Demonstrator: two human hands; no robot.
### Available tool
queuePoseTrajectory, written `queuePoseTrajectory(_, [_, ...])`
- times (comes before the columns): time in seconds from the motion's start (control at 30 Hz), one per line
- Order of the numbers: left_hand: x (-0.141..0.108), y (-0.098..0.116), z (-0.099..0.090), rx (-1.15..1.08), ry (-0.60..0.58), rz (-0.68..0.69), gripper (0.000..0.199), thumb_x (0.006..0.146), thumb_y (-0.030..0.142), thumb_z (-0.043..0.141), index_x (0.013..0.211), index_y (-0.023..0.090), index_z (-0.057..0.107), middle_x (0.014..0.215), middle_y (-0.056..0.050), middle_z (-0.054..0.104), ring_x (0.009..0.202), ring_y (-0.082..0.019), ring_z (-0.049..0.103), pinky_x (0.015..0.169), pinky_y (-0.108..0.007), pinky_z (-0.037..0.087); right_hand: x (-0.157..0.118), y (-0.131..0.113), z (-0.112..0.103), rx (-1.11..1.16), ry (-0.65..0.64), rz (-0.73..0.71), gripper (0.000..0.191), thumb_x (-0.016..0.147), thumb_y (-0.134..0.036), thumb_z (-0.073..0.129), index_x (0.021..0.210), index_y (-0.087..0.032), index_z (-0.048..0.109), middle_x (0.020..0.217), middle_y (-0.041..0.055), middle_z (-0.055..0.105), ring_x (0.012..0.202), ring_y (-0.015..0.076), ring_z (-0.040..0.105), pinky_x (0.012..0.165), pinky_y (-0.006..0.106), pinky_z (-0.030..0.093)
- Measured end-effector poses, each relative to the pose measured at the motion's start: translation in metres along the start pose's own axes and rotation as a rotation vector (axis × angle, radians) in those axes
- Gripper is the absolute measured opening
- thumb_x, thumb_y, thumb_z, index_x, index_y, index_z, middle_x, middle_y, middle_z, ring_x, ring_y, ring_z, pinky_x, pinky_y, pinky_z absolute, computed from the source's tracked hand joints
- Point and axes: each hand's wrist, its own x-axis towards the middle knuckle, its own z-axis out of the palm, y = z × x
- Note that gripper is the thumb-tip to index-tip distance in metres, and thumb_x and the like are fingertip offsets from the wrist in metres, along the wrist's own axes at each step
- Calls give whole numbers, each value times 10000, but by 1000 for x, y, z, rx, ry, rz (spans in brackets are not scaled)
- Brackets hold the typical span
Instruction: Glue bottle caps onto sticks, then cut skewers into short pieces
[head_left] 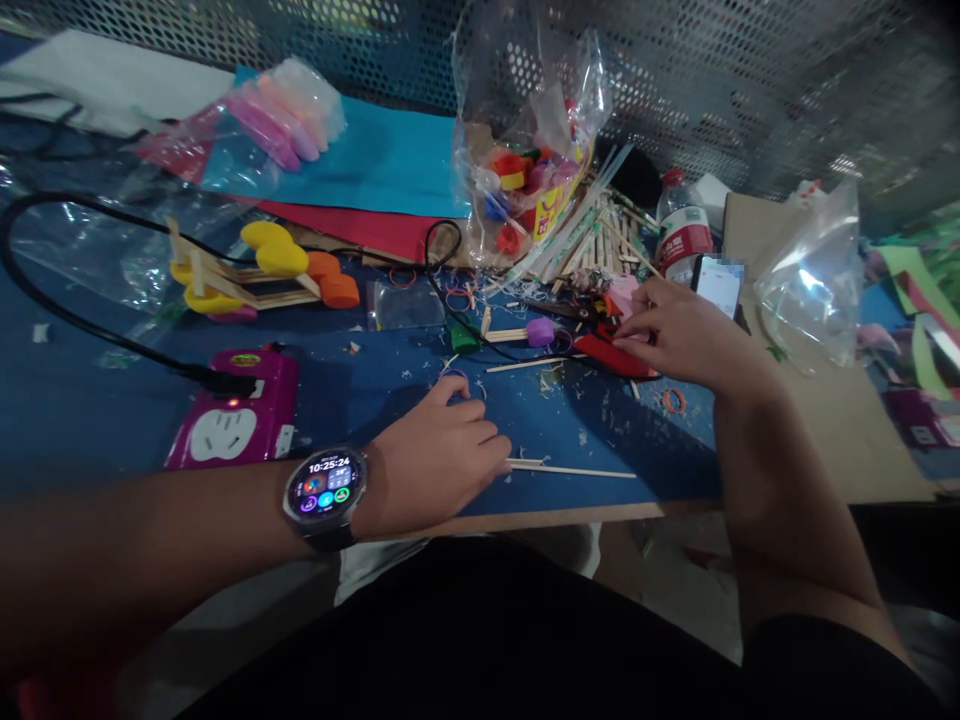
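Observation:
My left hand (435, 450), with a lit watch (326, 490) on its wrist, rests near the table's front edge. Its fingers are curled over one end of a thin wooden stick (577, 470); the fingertips are partly hidden. At the right, my right hand (675, 330) reaches over a red piece (611, 355) and a pink piece (622, 295), with its fingers bent. Whether it grips either one is unclear. Between the hands lie short sticks (506, 336) joined to a purple lump (539, 332), with a green lump (465, 338) at their other end.
A magenta power socket (234, 425) with a black cable sits at the left, below a stick frame with yellow lumps (274, 250). Behind are a plastic bag (480, 130) and many sticks (600, 245). A bottle (682, 230) and phone (718, 284) stand right.

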Motion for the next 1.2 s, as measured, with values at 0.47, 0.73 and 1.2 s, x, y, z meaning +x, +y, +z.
queuePoseTrajectory(0.47, [-1, -1, -1, 14, 25, 1, 320, 1136, 251, 549, 837, 202, 654, 770, 2, 706, 782, -226, 577, 1077, -480, 329, 5, -26, 8, 1, 30, -40, 285, 991, -507, 718, 953, -226, 752, 978, 114, 736, 924, 321, 707, 811, 442, 528])
queuePoseTrajectory(0.73, [0, -2, -2, 75, 78, -33, 313, 1138, 268, 564, 853, 199, 674, 787, -2, 731, 785, -230, 605, 1007, -470, 392, 0, -30, 8, 329, 475, 170, 353, 921, -527, 874, 1090, -251, 733, 847, 42, 730, 669, 219, 630, 627, 382, 470])
queuePoseTrajectory(1.2, [0, -3, -1, 235, 137, -223, 333, 1127, 226, 567, 820, 180, 687, 666, -24, 651, 811, -256, 667, 1041, -577, 425, -3, -92, 7, 595, 118, -177, 205, 1040, -355, 690, 1177, -203, 710, 932, 19, 731, 681, 152, 585, 645, 316, 438])
